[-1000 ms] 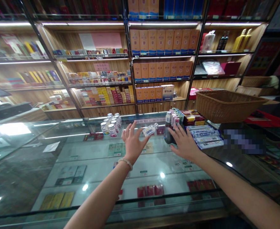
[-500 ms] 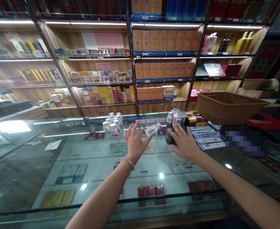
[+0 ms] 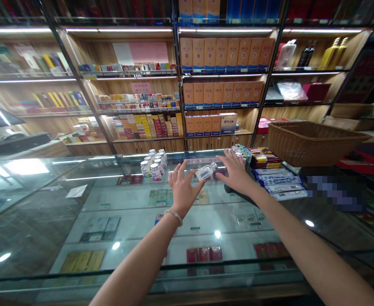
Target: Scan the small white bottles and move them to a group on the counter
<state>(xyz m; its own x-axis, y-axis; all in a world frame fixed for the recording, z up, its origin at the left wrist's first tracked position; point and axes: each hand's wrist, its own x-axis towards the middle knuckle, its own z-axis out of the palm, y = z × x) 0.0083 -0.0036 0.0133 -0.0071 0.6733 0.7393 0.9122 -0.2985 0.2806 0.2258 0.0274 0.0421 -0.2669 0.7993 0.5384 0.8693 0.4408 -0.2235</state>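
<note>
A small clear bottle (image 3: 205, 172) with a white barcode label is held tilted above the glass counter. The thumb and forefinger of my left hand (image 3: 184, 191) pinch its lower end, while the other fingers stay raised. My right hand (image 3: 237, 173) is open beside the bottle's neck end, thumb and fingers apart; whether a fingertip touches the neck I cannot tell. To the left stands a group of small white-capped bottles (image 3: 155, 170). Behind my right hand, partly hidden, are colourful small packs (image 3: 242, 152), and a dark object (image 3: 242, 194) lies under the wrist.
The glass display counter (image 3: 136, 221) has packs on shelves inside. At the right lie blue-and-white packets (image 3: 280, 182), red-and-gold boxes (image 3: 265, 157) and a wicker basket (image 3: 314, 144). A paper slip (image 3: 76, 191) rests at the left. Stocked wall shelves (image 3: 223, 74) rise behind.
My right hand has moved left and up, close to the bottle's neck end. My left hand still holds the bottle, nearly in place. The view has shifted slightly.
</note>
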